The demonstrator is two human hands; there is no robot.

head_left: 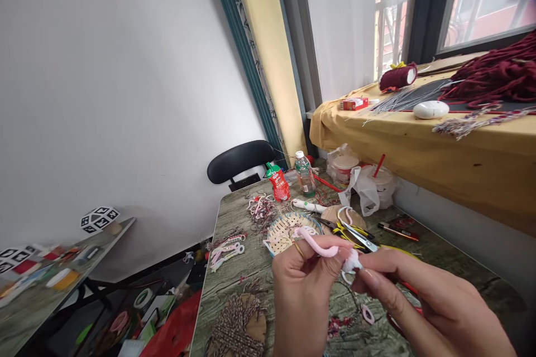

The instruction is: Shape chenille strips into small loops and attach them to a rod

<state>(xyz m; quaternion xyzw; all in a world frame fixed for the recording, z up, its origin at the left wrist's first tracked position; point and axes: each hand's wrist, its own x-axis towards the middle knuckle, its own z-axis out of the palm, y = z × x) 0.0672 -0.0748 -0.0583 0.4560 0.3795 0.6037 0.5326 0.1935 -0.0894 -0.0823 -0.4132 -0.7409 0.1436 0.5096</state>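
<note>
Above the table, my left hand (307,290) pinches a soft pink cord (320,248) that loops over its fingers. A small knotted piece in white and pale blue (352,262) sits at the cord's end, between both hands. My right hand (422,295) grips that knotted piece between thumb and forefinger. Just beyond the hands are a woven basket (278,226) with pale cord in it, scissors (362,239) and yellow-handled pliers (330,226). A small pink loop (367,314) lies on the table below the knot.
On the table (234,212) stand a bottle (305,175), a red pouch (278,181) and bagged cups (379,181). Brown yarn wound on a card (238,323) lies in front, finished cord pieces (228,251) at the left. Dark red yarn (498,75) covers part of the ledge.
</note>
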